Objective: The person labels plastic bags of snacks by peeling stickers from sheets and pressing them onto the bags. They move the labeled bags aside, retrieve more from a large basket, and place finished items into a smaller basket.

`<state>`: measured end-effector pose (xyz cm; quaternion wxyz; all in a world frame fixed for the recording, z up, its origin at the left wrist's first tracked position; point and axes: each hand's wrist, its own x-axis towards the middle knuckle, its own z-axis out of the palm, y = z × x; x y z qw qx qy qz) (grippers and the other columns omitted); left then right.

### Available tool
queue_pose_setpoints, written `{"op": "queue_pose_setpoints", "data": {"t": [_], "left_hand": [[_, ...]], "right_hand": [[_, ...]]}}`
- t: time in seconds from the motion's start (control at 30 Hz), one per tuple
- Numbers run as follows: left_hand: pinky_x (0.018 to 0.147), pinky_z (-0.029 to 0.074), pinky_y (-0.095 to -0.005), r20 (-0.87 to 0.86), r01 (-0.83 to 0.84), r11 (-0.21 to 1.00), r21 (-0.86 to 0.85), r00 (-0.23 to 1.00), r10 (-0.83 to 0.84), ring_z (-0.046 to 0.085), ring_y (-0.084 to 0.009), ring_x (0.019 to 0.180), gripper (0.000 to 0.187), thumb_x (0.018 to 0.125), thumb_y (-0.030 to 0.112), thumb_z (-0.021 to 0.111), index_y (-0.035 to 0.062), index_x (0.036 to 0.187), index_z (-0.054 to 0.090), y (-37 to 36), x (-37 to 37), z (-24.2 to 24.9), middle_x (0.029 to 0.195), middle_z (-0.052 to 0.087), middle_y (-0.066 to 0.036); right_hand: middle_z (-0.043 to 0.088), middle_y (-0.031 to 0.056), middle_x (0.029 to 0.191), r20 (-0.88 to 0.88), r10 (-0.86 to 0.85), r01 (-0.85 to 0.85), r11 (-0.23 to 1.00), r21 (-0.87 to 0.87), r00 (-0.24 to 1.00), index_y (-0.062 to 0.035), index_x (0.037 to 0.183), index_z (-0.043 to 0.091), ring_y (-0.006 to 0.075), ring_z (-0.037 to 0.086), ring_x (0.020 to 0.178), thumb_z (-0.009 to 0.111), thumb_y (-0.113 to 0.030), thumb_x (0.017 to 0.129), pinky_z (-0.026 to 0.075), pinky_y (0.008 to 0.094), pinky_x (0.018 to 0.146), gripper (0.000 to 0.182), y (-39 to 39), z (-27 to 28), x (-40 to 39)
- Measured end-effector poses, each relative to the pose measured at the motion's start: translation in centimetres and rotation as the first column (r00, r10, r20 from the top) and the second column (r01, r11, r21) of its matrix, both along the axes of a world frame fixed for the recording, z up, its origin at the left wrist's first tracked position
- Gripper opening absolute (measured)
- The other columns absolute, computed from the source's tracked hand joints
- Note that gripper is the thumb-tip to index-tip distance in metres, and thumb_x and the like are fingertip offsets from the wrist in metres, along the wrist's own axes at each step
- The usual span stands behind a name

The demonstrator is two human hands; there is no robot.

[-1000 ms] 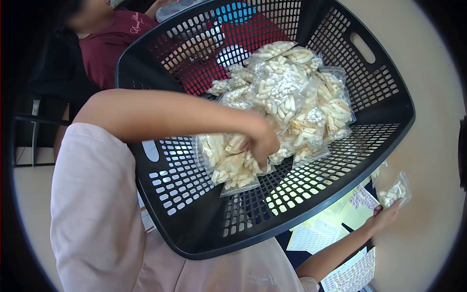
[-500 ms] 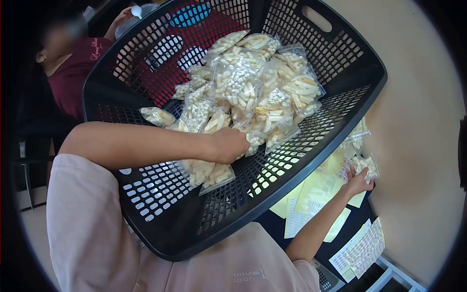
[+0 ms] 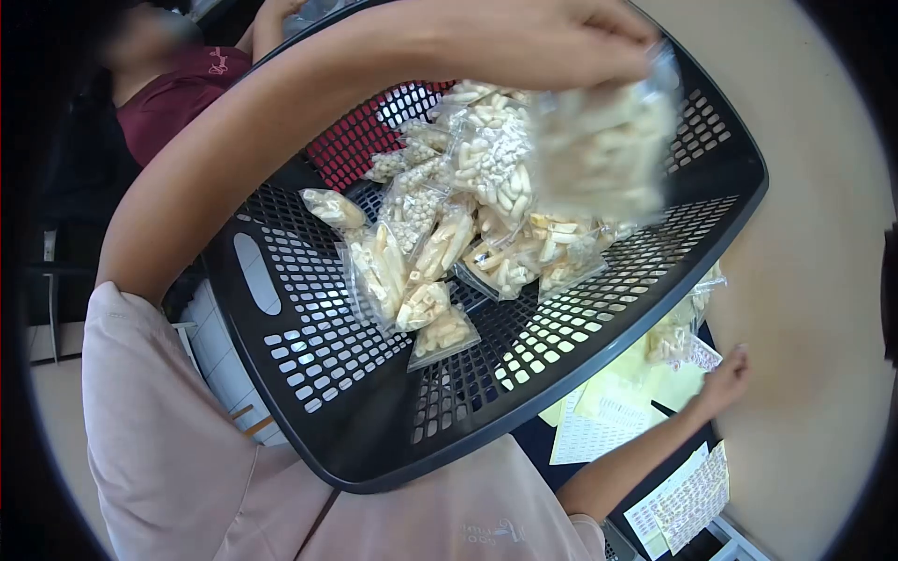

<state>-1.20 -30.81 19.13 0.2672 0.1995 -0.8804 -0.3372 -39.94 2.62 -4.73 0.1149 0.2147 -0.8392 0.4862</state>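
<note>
My left hand (image 3: 599, 47) is raised over the far side of the black basket (image 3: 323, 439), closed on the top of a clear plastic bag (image 3: 603, 154) of pale, finger-like pieces. The bag hangs down, blurred by motion. Below it in the basket lie several similar bags (image 3: 486, 168), some with short sticks and others with small round pieces. My right hand (image 3: 725, 381) is outside the basket on the right, its fingers curled together beside the label sheets (image 3: 599, 421); anything between the fingertips is too small to make out. Close by lies a filled bag (image 3: 669, 344).
The basket's raised rim stands between my two hands. A beige wall (image 3: 814, 280) runs along the right. More printed sheets (image 3: 687, 500) lie at the lower right. Another person in a dark red shirt (image 3: 182, 103) is at the upper left.
My left hand has risen from among the bags to the basket's far side, lifting one bag. My right hand has let go of its small bag and moved slightly down and right.
</note>
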Motion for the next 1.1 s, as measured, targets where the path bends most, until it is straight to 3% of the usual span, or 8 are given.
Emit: {"op": "queue_pose_setpoints", "data": {"t": [0.1,0.13,0.2,0.27,0.43,0.67,0.9,1.1], "left_hand": [[0.072,0.052,-0.0294,-0.171,0.467,0.833,0.297,0.884,-0.435,0.061,-0.0162,0.077,0.025,0.096,0.018,0.046,0.0013,0.11,0.057,1.0,-1.1,4.5,0.089,0.063,-0.012],[0.073,0.051,-0.0338,-0.21,0.125,0.853,-0.506,0.942,-0.263,0.065,-0.0231,0.077,0.031,0.088,0.025,0.049,-0.0029,0.09,0.063,-0.1,-6.0,1.1,0.083,0.067,-0.015],[0.074,0.052,-0.0335,-0.349,0.169,0.945,0.279,0.935,-0.064,0.066,-0.024,0.079,0.029,0.086,0.021,0.05,-0.0041,0.088,0.064,5.0,-6.0,2.4,0.083,0.068,-0.017],[0.074,0.052,-0.0342,-0.403,0.229,0.924,0.305,0.91,-0.093,0.065,-0.0239,0.08,0.028,0.086,0.019,0.049,-0.0041,0.087,0.064,6.7,-7.7,1.7,0.082,0.067,-0.018],[0.069,0.054,-0.0299,-0.314,0.32,0.845,0.428,0.93,-0.193,0.064,-0.0174,0.079,0.029,0.089,0.015,0.046,-0.0033,0.109,0.058,5.8,-8.8,-0.6,0.089,0.064,-0.011],[0.065,0.053,-0.0341,0.46,0.141,0.855,0.499,0.793,-0.4,0.061,-0.0177,0.071,0.02,0.085,0.01,0.046,-0.0002,0.098,0.057,-0.9,-2.8,-3.4,0.083,0.062,-0.011],[0.099,0.034,-0.0528,0.477,0.735,0.639,-0.226,0.656,-0.585,0.035,-0.0328,0.127,0.062,0.064,0.021,0.081,0.0183,0.119,0.051,3.1,0.7,-13.9,0.134,0.039,-0.014],[0.113,0.006,-0.0646,0.527,0.643,0.675,-0.363,0.739,-0.42,0.002,-0.0359,0.144,0.085,0.05,0.037,0.086,0.0264,0.125,0.046,3.6,0.3,-15.8,0.155,0.009,-0.013]], "right_hand": [[0.054,0.0166,0.117,0.227,0.467,-0.294,0.796,-0.53,0.854,0.0012,0.128,0.048,0.0256,0.06,0.099,0.059,-0.04,0.092,0.052,0.0348,0.077,0.055,-6.1,14.8,12.3],[0.051,0.0178,0.122,0.107,0.651,-0.474,0.646,-0.599,0.752,0.0005,0.132,0.044,0.0278,0.059,0.099,0.055,-0.043,0.094,0.052,0.0369,0.078,0.059,-7.4,16.4,14.1],[0.048,0.0191,0.127,-0.042,0.789,-0.63,0.456,-0.629,0.613,-0.0001,0.136,0.039,0.0301,0.059,0.1,0.05,-0.046,0.095,0.051,0.0391,0.08,0.062,-9.2,18.3,16.6],[0.052,0.0183,0.124,-0.017,0.883,-0.602,0.306,-0.737,0.469,-0.0005,0.134,0.039,0.0291,0.059,0.1,0.048,-0.042,0.097,0.052,0.0417,0.078,0.057,-10.1,19.4,18.0],[0.066,0.0079,0.091,0.1,0.772,-0.52,0.512,-0.684,0.628,-0.0028,0.112,0.055,0.0136,0.062,0.065,0.055,-0.019,0.096,0.047,0.0248,0.045,0.022,-10.2,19.0,16.4],[0.063,0.0048,0.088,0.185,0.544,-0.396,0.768,-0.504,0.819,0.0019,0.1,0.062,0.0079,0.057,0.072,0.051,-0.024,0.099,0.048,0.025,0.064,0.027,-4.4,17.1,8.6],[0.06,-0.0034,0.076,0.312,0.415,-0.45,0.892,0.047,0.855,0.0012,0.086,0.064,0.0039,0.05,0.069,0.054,-0.024,0.097,0.039,0.0196,0.062,0.029,-1.4,14.5,5.9],[0.063,-0.0016,0.076,0.436,0.403,-0.525,0.825,0.208,0.805,0.0002,0.092,0.069,0.0039,0.048,0.065,0.057,-0.021,0.095,0.035,0.0209,0.054,0.024,-2.0,10.3,6.1]]}}
